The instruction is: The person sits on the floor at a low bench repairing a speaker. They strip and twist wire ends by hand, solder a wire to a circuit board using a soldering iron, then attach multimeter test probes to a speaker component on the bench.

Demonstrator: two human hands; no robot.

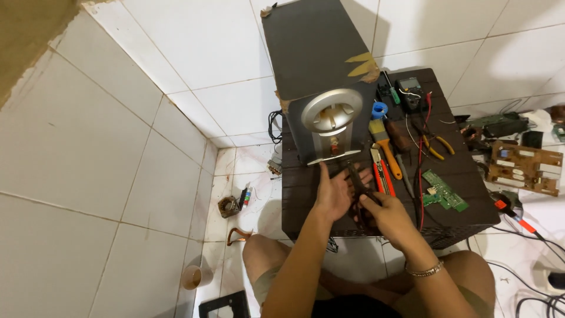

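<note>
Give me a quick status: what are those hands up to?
Left hand open, palm up under a small dark part. Right hand pinching that part. Grey speaker box just behind; paintbrush and pliers alongside, clear.

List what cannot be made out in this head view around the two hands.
- Small dark part held between left hand and right hand: its kind is unclear, since the fingers cover it.
- Multimeter dial: too small to read.
- Tall speaker box: top cut off by the upper edge.
- Cables at lower right: ends cut off by the frame corner.
</note>
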